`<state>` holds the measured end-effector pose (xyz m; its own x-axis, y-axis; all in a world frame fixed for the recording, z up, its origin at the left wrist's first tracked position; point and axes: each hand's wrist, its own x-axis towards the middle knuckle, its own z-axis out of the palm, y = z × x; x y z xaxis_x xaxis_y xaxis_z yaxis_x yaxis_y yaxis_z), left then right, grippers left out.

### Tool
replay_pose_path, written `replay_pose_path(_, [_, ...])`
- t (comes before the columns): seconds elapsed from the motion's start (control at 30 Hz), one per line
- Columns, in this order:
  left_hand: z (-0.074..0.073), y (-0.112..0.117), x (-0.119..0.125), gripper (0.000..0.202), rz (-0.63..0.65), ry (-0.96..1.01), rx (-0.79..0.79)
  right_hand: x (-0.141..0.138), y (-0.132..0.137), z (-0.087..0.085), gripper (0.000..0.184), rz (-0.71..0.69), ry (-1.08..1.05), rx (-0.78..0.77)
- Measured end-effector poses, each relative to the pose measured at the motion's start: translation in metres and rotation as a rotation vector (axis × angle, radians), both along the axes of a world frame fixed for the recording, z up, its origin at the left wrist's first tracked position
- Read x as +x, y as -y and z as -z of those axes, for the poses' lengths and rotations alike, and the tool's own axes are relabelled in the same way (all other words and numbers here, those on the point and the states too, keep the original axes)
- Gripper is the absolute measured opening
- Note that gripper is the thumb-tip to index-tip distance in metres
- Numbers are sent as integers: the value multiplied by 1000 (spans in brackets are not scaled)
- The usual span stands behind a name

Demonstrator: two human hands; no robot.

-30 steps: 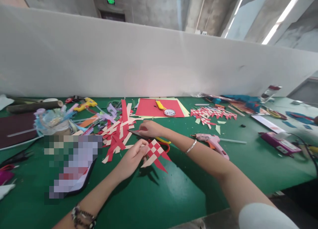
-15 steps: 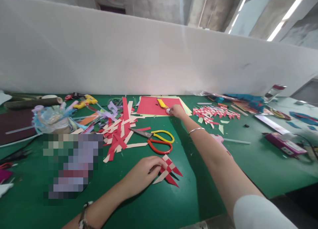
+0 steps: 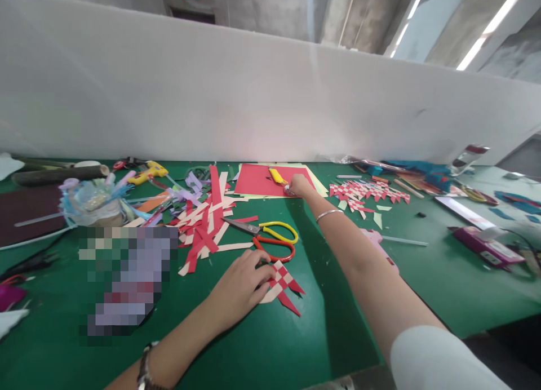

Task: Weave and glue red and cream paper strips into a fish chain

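Observation:
Near the front middle of the green table, my left hand (image 3: pixel 244 284) has its curled fingers and thumb at the left edge of a red and cream checkered woven paper piece (image 3: pixel 284 278) with pointed ends. Just beyond it lie scissors (image 3: pixel 256 230) with one yellow and one red handle. My right hand (image 3: pixel 299 186) is stretched far forward, fingers closed at the front right of a red paper sheet (image 3: pixel 256 181). A small whitish thing shows at its fingertips, too small to name. Close by, a yellow utility knife (image 3: pixel 276 176) rests on the sheet.
Loose red and cream paper strips (image 3: pixel 207 224) are heaped left of the scissors. Several woven checkered pieces (image 3: pixel 367 191) lie at the right, beyond a pink glue gun (image 3: pixel 376 240). A yellow glue gun (image 3: pixel 149 173) sits back left. A white partition (image 3: pixel 253 97) closes off the back.
My left hand has lowered the woven paper piece flatter to the table and shifted slightly left and up. My right hand stays at the red sheet, fingers more tightly curled.

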<state>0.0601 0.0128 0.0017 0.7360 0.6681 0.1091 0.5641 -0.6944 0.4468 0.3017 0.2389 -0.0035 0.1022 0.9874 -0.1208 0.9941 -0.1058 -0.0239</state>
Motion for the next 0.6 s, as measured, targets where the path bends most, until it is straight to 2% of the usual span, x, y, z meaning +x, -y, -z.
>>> replay_pose_path(0.17, [-2,0,1,19,8,23,-28,-5,1,-6,34,0,-35,-29])
replay_pose_path(0.3, [-21,-7,-12,20,-10,45,2,-7,10,-11,33,-31,-66,-33])
replay_pose_path(0.37, [-36,-15,-34,22,-135,81,54,-8,14,-15,33,-51,-80,-28])
replay_pose_path(0.47, [-52,-29,-90,34,-422,103,403,-11,21,-23,32,-67,-94,11])
replay_pose_path(0.53, [-50,-36,-130,37,-549,-59,500,-15,27,-31,33,-66,-103,60])
replay_pose_path(0.6, [-37,-38,-164,38,-658,-129,537,-21,35,-43,32,-70,-119,123])
